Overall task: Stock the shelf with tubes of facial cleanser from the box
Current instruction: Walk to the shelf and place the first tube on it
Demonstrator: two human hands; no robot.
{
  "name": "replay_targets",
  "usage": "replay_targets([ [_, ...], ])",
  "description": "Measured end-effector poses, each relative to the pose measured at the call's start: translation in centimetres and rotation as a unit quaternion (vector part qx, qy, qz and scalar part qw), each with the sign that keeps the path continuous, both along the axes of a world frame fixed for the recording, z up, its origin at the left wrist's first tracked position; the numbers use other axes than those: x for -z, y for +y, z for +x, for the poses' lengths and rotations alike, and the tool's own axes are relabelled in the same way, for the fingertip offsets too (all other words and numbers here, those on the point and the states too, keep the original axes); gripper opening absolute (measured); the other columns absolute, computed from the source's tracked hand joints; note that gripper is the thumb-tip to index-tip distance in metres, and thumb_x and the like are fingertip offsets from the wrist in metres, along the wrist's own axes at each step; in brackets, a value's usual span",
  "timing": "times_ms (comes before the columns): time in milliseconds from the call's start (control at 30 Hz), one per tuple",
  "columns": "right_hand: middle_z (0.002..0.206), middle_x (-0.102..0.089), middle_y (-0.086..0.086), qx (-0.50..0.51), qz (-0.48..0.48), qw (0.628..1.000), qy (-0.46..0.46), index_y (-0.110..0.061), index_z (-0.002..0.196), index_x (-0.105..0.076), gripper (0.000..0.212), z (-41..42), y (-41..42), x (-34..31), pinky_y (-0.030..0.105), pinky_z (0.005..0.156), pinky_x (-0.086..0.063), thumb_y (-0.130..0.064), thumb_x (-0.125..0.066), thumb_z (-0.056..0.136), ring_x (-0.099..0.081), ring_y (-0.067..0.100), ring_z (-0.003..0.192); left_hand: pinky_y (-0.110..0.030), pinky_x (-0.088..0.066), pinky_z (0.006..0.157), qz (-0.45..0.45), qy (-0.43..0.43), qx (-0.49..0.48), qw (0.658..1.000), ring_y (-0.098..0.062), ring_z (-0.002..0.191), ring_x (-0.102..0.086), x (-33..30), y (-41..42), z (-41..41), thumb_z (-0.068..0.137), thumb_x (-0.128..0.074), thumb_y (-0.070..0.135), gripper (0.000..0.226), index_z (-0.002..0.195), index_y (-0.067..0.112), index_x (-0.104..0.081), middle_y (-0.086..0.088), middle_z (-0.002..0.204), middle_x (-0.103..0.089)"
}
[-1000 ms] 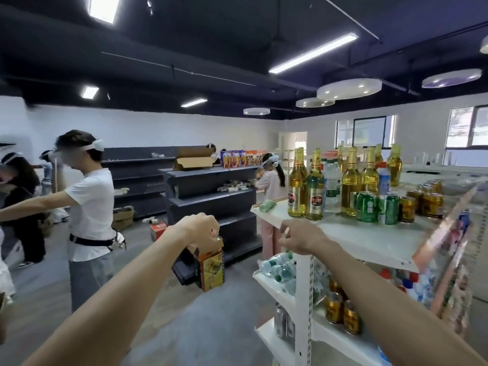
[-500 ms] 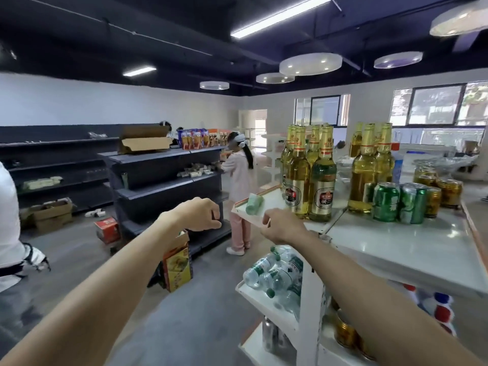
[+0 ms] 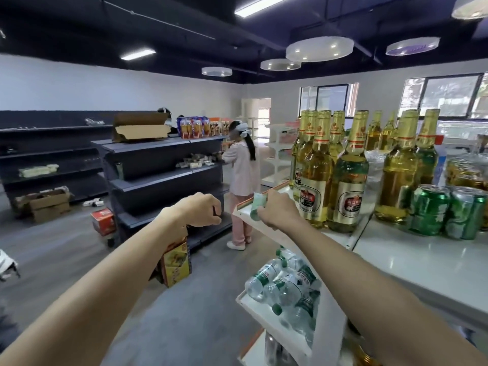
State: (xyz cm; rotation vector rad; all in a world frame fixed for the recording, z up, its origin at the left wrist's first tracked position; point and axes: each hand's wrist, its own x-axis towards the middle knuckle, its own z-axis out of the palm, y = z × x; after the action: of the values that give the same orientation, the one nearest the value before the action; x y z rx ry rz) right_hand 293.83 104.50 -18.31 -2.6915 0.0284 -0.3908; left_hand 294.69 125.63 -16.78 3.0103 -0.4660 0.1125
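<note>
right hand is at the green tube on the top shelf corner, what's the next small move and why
Probably let go of the tube and draw the right hand back. The tube already lies on the white shelf near its corner, beside the beer bottles, with the fingers on its near end.

R hand (image 3: 277, 211) pinches a pale green tube (image 3: 257, 207) lying on the top white shelf (image 3: 422, 260), near its front corner, just beside tall beer bottles (image 3: 330, 175) w/ green cans (image 3: 449, 210) further right. L hand (image 3: 200, 210) is curled over the aisle, above an orange box (image 3: 176, 262); can't tell if it grips it. Water bottles (image 3: 285, 286) lie 1 shelf down.
</note>
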Motion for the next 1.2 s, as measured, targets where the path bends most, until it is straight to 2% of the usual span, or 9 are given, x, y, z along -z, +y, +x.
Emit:
replay_targets([
  [333,0.107,-0.065,0.012,0.015,-0.056,0.998,0.009,-0.012,0.109,-0.059,0.043,2.7,0.7,0.9,0.030,0.067,-0.045,-0.044,-0.062,0.081,-0.064,0.031,0.094,-0.037,-0.056,0.077,-0.059,0.006,0.051,0.997,-0.017,0.079,-0.065,0.9,-2.2,5.1,0.085,-0.066,0.035,0.015,0.095,0.024,-0.068,0.005,0.087,-0.068],
  [533,0.118,-0.063,0.013,0.071,-0.113,0.991,-0.023,-0.009,0.132,-0.040,0.075,4.9,3.9,1.6,0.041,0.086,-0.049,-0.064,-0.054,0.083,-0.060,0.034,0.110,-0.039,-0.058,0.078,-0.074,0.017,0.065,0.995,-0.014,0.075,-0.066,-0.2,0.4,7.8,0.085,-0.067,0.031,0.009,0.092,0.026,-0.067,0.008,0.078,-0.066],
  [767,0.120,-0.060,0.012,0.105,-0.110,0.987,0.043,-0.007,0.134,-0.034,0.081,7.0,5.7,1.9,0.038,0.084,-0.049,-0.057,-0.063,0.078,-0.061,0.032,0.108,-0.040,-0.059,0.076,-0.080,0.030,0.060,0.995,-0.015,0.073,-0.068,1.3,4.0,10.5,0.083,-0.067,0.039,0.013,0.090,0.029,-0.066,0.005,0.081,-0.068],
  [867,0.117,-0.062,0.014,0.109,-0.024,0.991,0.070,-0.004,0.140,-0.022,0.092,7.7,5.6,1.8,0.029,0.063,-0.057,-0.046,-0.070,0.074,-0.068,0.029,0.085,-0.038,-0.061,0.072,-0.090,0.037,0.061,0.993,-0.016,0.071,-0.070,1.5,4.8,11.4,0.082,-0.067,0.039,0.013,0.089,0.028,-0.067,0.002,0.083,-0.070],
  [933,0.102,-0.066,0.011,0.108,0.013,0.991,0.079,-0.001,0.146,-0.012,0.097,7.5,5.0,1.5,0.020,0.039,-0.045,-0.045,-0.068,0.080,-0.065,0.023,0.057,-0.038,-0.061,0.069,-0.088,0.040,0.066,0.993,-0.016,0.069,-0.070,1.4,5.1,11.9,0.082,-0.066,0.038,0.010,0.087,0.029,-0.067,0.002,0.080,-0.070],
  [967,0.094,-0.066,0.009,0.113,0.020,0.990,0.079,0.001,0.147,-0.010,0.098,7.5,4.8,1.5,0.020,0.038,-0.041,-0.045,-0.066,0.082,-0.063,0.021,0.051,-0.039,-0.061,0.069,-0.087,0.041,0.071,0.993,-0.016,0.068,-0.070,1.3,5.3,12.2,0.082,-0.067,0.037,0.008,0.085,0.029,-0.067,0.002,0.078,-0.070],
  [1033,0.095,-0.065,0.010,0.128,0.022,0.990,0.058,0.002,0.146,-0.012,0.094,7.7,4.4,1.5,0.023,0.045,-0.042,-0.045,-0.062,0.081,-0.066,0.024,0.059,-0.041,-0.061,0.070,-0.083,0.039,0.080,0.993,-0.016,0.068,-0.070,1.0,5.7,12.7,0.080,-0.067,0.035,0.006,0.082,0.030,-0.066,0.002,0.077,-0.069],
  [1133,0.126,-0.054,0.021,0.131,0.005,0.991,0.001,0.001,0.143,-0.019,0.084,7.7,4.9,1.2,0.032,0.070,-0.043,-0.042,-0.060,0.084,-0.062,0.039,0.100,-0.040,-0.060,0.074,-0.079,0.028,0.088,0.993,-0.017,0.071,-0.069,0.6,6.2,13.5,0.079,-0.066,0.035,0.004,0.081,0.032,-0.065,0.004,0.076,-0.067],
  [1200,0.127,-0.050,0.023,0.102,0.007,0.994,-0.025,0.000,0.139,-0.021,0.073,7.2,6.3,0.7,0.036,0.075,-0.039,-0.035,-0.060,0.087,-0.057,0.042,0.106,-0.040,-0.060,0.075,-0.083,0.023,0.095,0.992,-0.016,0.073,-0.068,0.2,6.6,14.1,0.080,-0.065,0.034,0.003,0.082,0.032,-0.066,0.006,0.076,-0.067],
])
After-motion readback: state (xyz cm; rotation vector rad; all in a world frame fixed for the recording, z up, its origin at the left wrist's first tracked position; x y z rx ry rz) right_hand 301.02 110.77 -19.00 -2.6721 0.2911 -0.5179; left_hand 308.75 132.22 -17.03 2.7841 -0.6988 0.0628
